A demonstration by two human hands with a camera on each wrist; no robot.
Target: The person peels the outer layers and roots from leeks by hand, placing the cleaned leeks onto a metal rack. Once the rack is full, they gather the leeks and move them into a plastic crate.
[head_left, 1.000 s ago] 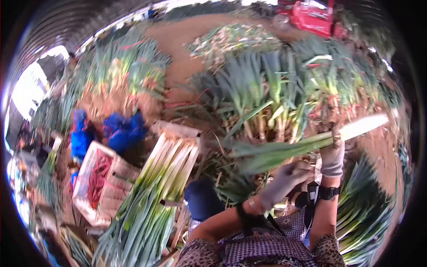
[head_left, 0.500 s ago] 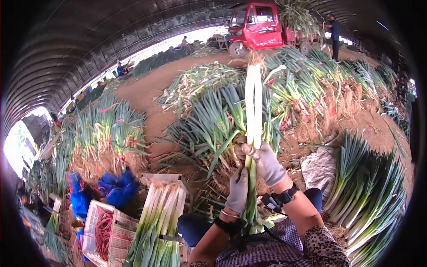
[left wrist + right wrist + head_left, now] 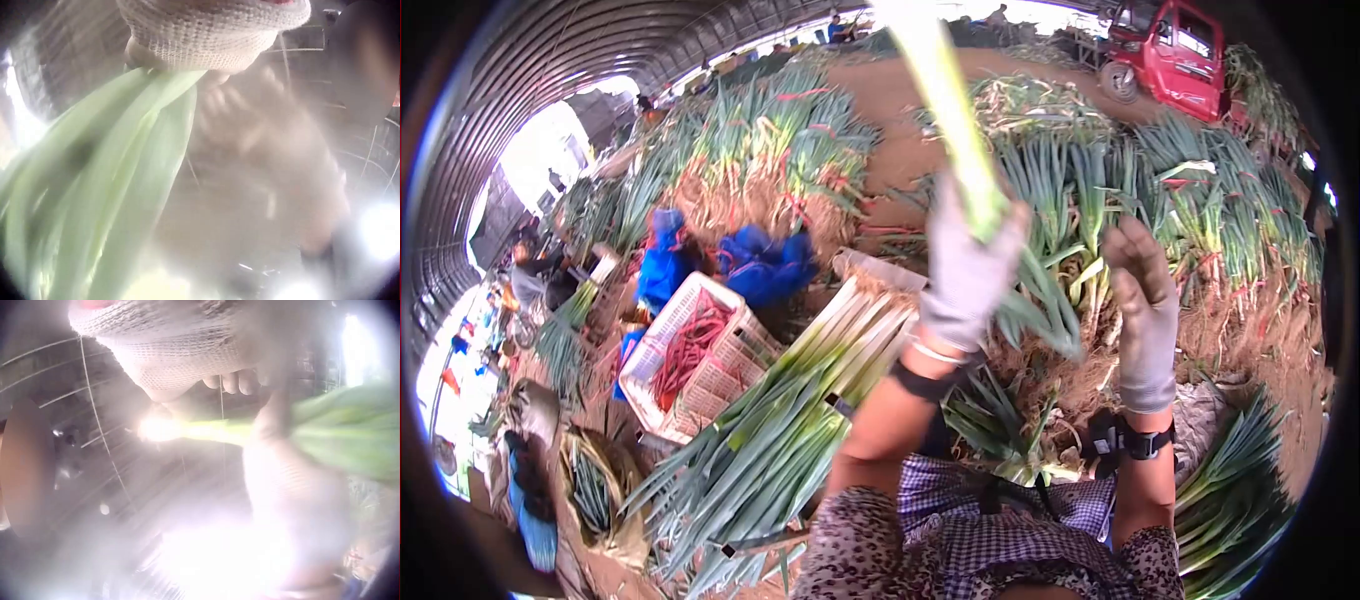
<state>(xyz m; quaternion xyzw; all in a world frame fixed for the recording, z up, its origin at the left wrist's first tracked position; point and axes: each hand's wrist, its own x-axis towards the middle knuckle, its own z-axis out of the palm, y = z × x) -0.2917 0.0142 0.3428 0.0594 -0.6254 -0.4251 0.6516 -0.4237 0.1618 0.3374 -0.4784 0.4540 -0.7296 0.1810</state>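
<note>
My gloved left hand (image 3: 965,270) grips a long leek (image 3: 945,90) near the base of its leaves. The pale stalk points up and slightly left toward the top of the head view, and the green leaves (image 3: 1040,300) hang down to the right. In the left wrist view the glove (image 3: 212,31) sits at the top with the leek's leaves (image 3: 112,187) running down from it. My gloved right hand (image 3: 1145,300) is raised beside the leek, fingers loose, holding nothing. The right wrist view shows its glove (image 3: 169,350) and the blurred leek (image 3: 337,431) beyond.
A stack of trimmed leeks (image 3: 820,390) lies on a wooden crate below my left arm. A white basket (image 3: 660,330) with red bands stands left of it, blue bags (image 3: 745,265) behind. Leek piles (image 3: 1100,190) cover the dirt floor; a red truck (image 3: 1175,60) stands at the back right.
Both hands held the leek upright half a second ago. The right hand has let go and the left hand has carried the leek up and to the left. My view has turned left.
</note>
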